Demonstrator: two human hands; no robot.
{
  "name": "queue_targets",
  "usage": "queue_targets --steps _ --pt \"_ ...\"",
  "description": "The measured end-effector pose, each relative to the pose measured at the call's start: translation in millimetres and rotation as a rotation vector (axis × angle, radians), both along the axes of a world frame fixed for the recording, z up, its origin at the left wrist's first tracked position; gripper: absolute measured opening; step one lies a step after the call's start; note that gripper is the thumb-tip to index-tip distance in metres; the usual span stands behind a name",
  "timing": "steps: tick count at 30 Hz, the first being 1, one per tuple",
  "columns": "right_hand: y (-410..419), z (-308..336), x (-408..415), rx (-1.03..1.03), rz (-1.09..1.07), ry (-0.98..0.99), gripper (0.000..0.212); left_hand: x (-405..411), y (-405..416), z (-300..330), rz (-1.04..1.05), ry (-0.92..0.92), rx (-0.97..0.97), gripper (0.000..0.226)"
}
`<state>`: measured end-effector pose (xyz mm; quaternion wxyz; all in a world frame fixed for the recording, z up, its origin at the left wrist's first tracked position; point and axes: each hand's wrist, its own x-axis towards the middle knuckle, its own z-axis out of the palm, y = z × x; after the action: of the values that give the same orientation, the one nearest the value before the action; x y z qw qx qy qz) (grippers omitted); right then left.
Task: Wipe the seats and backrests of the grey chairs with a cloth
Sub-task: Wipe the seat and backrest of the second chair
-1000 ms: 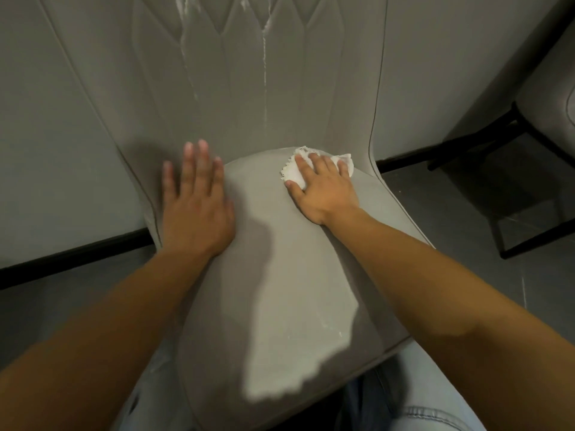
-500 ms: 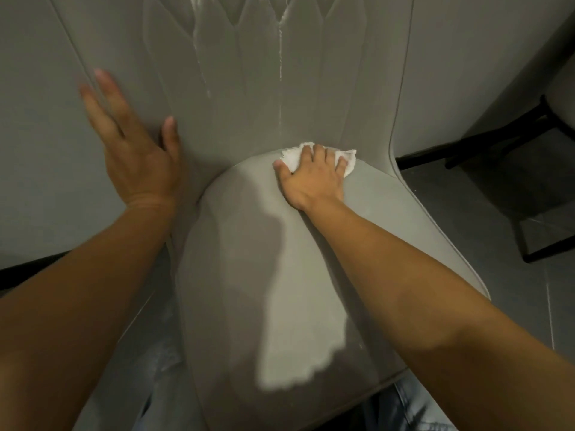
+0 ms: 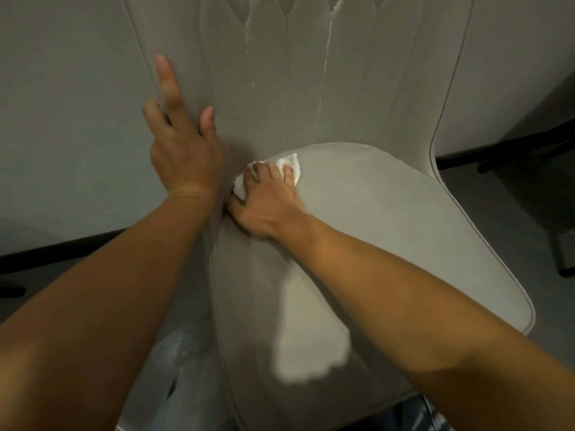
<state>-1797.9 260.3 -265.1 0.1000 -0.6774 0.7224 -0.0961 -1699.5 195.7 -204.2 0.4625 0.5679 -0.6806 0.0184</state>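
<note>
A grey upholstered chair fills the view, its seat point(image 3: 389, 244) in front of me and its stitched backrest point(image 3: 295, 73) rising behind. My right hand point(image 3: 267, 200) presses a white cloth point(image 3: 291, 164) onto the back left corner of the seat, where seat meets backrest. Only the cloth's edges show past the fingers. My left hand point(image 3: 180, 141) lies on the left edge of the backrest, fingers spread around its piped rim, holding no object. Pale streaks point(image 3: 323, 66) run down the backrest seams.
A grey wall point(image 3: 62, 119) with a dark skirting strip point(image 3: 56, 253) stands behind the chair. Black legs of another chair point(image 3: 529, 147) show at the right on the grey floor. My legs in pale trousers point(image 3: 186, 384) are below the seat's front edge.
My right hand slid the cloth leftward along the back of the seat to its left corner. My left hand left the seat, rose, and settled on the backrest's left edge.
</note>
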Motion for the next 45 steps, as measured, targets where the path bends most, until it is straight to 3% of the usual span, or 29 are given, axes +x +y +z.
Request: queue_targets --steps 6,9,14,17,20,25,29,34,36,38,42,45 --pt "60.2 7.1 -27.7 -0.089 0.455 0.064 0.059 -2.4 4.1 1.1 0.06 0.005 0.045 0.068" --pt "92.8 8.4 -46.3 -0.104 0.504 0.05 0.053 -3.4 3.9 1.6 0.041 0.115 0.055 0.075" --pt "129.1 8.8 -85.8 0.119 0.223 0.1 0.064 -1.1 3.3 6.8 0.084 0.348 0.285 0.092" --pt "136.4 8.8 -129.3 0.165 -0.013 0.149 0.071 2.0 -0.9 16.0 0.036 0.468 0.367 0.067" --pt "124.3 6.8 -160.3 0.174 -0.258 0.139 0.072 14.1 -7.2 35.3 -0.046 0.444 0.334 0.052" --pt "66.1 4.1 -140.2 0.183 -0.504 0.079 0.076 3.2 -36.8 92.1 -0.054 0.41 0.273 0.072" --pt "35.9 3.3 -85.8 0.117 -0.303 -0.001 0.07 -9.9 -43.7 99.3 0.038 0.428 0.228 0.091" --pt "50.2 -6.4 -46.7 -0.19 0.056 -0.043 0.047 -6.5 -42.5 85.8 0.106 0.343 0.115 0.082" --pt "48.2 0.9 -51.1 -0.284 0.015 -0.208 0.038 -7.9 -43.7 85.5 0.131 0.32 0.091 0.077" --pt "42.4 11.5 -52.2 -0.352 -0.169 -0.505 0.035 -8.2 -44.4 86.0 0.154 0.292 0.081 0.075" --pt "6.4 55.4 -62.0 -0.509 -0.567 -1.36 0.034 -6.9 -47.6 84.9 0.168 0.284 0.058 0.071" --pt "-20.2 105.6 -70.9 -0.798 -0.625 -1.385 0.034 -8.5 -46.8 85.8 0.178 0.277 0.059 0.07"
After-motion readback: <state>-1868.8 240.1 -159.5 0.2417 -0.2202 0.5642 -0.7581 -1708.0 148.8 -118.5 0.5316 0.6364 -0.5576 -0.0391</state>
